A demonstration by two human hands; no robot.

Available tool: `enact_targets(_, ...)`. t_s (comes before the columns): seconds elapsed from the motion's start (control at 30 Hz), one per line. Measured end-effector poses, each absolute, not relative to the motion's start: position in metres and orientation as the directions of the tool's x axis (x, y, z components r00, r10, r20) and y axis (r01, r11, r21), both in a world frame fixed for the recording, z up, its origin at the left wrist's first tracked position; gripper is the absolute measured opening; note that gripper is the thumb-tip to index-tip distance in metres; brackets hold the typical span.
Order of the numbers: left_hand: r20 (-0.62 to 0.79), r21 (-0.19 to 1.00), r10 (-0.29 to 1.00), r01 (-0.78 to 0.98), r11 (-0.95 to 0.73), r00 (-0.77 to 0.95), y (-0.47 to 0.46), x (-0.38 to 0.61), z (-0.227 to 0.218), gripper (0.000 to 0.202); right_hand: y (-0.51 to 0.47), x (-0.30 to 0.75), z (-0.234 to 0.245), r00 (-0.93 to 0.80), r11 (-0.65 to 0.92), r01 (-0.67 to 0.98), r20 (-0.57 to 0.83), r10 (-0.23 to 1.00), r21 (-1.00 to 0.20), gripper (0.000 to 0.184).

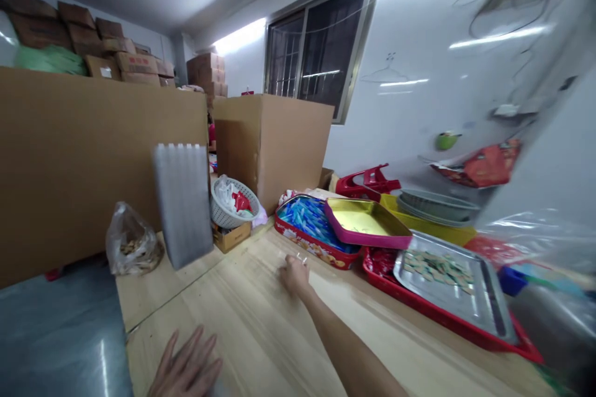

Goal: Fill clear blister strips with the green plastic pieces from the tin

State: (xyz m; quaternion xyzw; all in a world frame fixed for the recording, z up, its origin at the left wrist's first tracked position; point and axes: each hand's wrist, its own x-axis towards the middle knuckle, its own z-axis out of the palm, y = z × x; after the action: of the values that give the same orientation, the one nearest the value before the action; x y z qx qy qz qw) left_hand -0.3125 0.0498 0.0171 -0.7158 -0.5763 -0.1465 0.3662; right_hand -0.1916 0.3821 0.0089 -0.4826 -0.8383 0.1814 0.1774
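Note:
My left hand (187, 367) lies at the bottom edge of the view, fingers spread, palm down over the light wooden table (223, 322). My right hand (295, 274) rests further along the table, fingers curled and slightly blurred. Just beyond it, a few small clear pieces (292, 257) glint on the wood, and I cannot tell whether it holds any. To its right stands a red tin tray (298, 237) of blue items, partly covered by a magenta tin lid (367, 224) with a yellow inside. A steel tray (440, 279) of small square pieces sits in a red tray (433, 313).
A grey ribbed block (182, 205) stands upright on the table, beside a plastic bag (131, 242) of brown bits. Behind are a white basket (235, 203), tall cardboard boxes (270, 149), a red stool (367, 181) and a yellow tub (428, 223).

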Motion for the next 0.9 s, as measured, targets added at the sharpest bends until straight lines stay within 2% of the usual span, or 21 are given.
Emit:
enact_targets(0.07, 0.624, -0.357, 0.749, 0.934, 0.016, 0.225, 0.046, -0.322, 0.023, 0.03, 0.382, -0.201, 0.014, -0.475, 0.466, 0.698, 0.135, 0.87, -0.543, 0.021)
enact_targets(0.17, 0.627, -0.216, 0.779, 0.966, 0.144, 0.024, 0.04, -0.318, 0.029, 0.031, 0.357, -0.21, 0.017, -0.535, 0.461, 0.579, 0.113, 0.837, -0.672, 0.025)
enact_targets(0.27, 0.56, -0.065, 0.821, 0.981, 0.181, -0.115, 0.035, -0.307, 0.034, 0.034, 0.302, -0.208, 0.018, -0.688, 0.415, 0.428, 0.008, 0.725, -0.803, 0.023)
enact_targets(0.33, 0.505, 0.019, 0.848, 0.984, 0.177, -0.162, 0.031, -0.303, 0.038, 0.038, 0.258, -0.201, 0.021, -0.8, 0.329, 0.321, -0.068, 0.595, -0.888, 0.024)
enact_targets(0.37, 0.485, 0.052, 0.858, 0.984, 0.169, -0.173, 0.03, -0.301, 0.04, 0.04, 0.238, -0.197, 0.024, -0.851, 0.235, 0.258, -0.105, 0.515, -0.937, 0.024)
enact_targets(0.4, 0.473, 0.077, 0.863, 0.984, 0.16, -0.177, 0.028, -0.3, 0.042, 0.042, 0.22, -0.194, 0.028, -0.893, 0.075, 0.193, -0.144, 0.426, -0.978, 0.023)
enact_targets(0.47, 0.469, 0.102, 0.867, 0.986, 0.135, -0.167, 0.024, -0.301, 0.044, 0.043, 0.193, -0.19, 0.035, -0.939, -0.224, 0.116, -0.18, 0.292, -0.968, 0.022)
enact_targets(0.53, 0.464, 0.102, 0.874, 0.989, 0.111, -0.146, 0.019, -0.302, 0.045, 0.043, 0.179, -0.19, 0.041, -0.95, -0.38, 0.095, -0.198, 0.243, -0.92, 0.022)
enact_targets(0.73, 0.475, 0.093, 0.871, 0.991, 0.093, -0.126, 0.007, -0.304, 0.044, 0.045, 0.168, -0.194, 0.049, -0.962, -0.465, 0.117, -0.217, 0.166, -0.878, 0.025)
enact_targets(0.9, 0.487, 0.12, 0.864, 0.99, 0.077, -0.127, 0.003, -0.305, 0.044, 0.046, 0.162, -0.194, 0.051, -0.966, -0.465, 0.103, -0.2, 0.164, -0.879, 0.023)
